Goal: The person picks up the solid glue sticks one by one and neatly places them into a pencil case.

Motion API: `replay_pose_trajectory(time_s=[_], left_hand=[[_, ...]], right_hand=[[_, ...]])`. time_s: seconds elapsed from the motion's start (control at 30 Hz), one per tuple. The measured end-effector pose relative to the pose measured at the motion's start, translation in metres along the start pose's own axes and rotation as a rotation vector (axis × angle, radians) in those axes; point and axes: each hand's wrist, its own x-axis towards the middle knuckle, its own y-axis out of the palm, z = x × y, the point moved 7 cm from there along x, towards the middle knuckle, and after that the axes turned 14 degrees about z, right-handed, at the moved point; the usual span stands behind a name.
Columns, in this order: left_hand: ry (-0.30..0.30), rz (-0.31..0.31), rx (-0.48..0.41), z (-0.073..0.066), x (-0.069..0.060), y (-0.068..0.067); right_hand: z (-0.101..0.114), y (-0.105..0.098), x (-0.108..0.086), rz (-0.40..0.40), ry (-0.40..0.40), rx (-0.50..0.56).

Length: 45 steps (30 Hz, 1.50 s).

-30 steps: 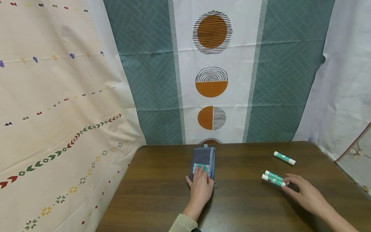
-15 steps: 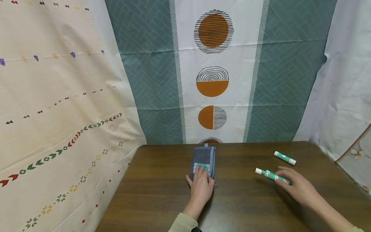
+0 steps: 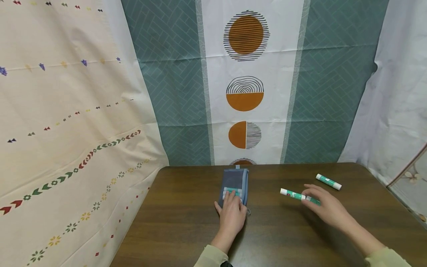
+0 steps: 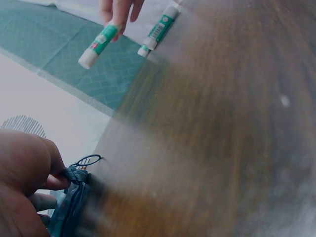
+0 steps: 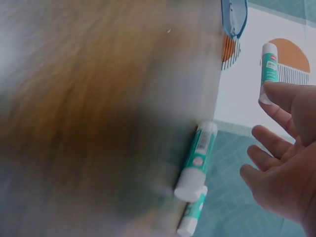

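Note:
My right hand (image 3: 325, 205) pinches a green-and-white glue stick (image 3: 291, 194) near one end, between thumb and forefinger. It is raised off the table, and in the right wrist view the other fingers spread loosely beside it. A second glue stick (image 3: 313, 200) lies behind this hand, partly covered by it. Farther back on the right is a third glue stick (image 3: 328, 181). My left hand (image 3: 231, 215) rests on a blue-grey zip pouch (image 3: 233, 176), its fingertips on the glue sticks (image 3: 232, 191) at the pouch's face. Whether those are on or inside it, I cannot tell.
All of this is on a brown wooden table (image 3: 180, 222). Behind its back edge hangs a teal and white patterned cloth (image 3: 181, 92). A cream cloth (image 3: 83, 148) hangs on the left, a pale one (image 3: 393, 122) on the right. The pouch has a small ring (image 4: 90, 160).
My right hand has lifted one glue stick from beside another and carried it left, toward the pouch. The left hand stays in place on the pouch.

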Motion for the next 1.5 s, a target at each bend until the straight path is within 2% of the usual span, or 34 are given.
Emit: replay_pose_trajectory(time_s=[0.63,1.23,1.5], left_hand=[[0.005,0.008,-0.013,0.000,0.002,0.000],[0.008,0.002,-0.004,-0.001,0.001,0.000],[-0.002,0.005,-0.009,0.001,0.002,0.002]], right_hand=[[0.027,0.028,0.050,0.049,0.026,0.003],[0.029,0.057,0.086,0.131,0.051,0.041],[0.030,0.070,0.102,0.142,0.056,0.050]])
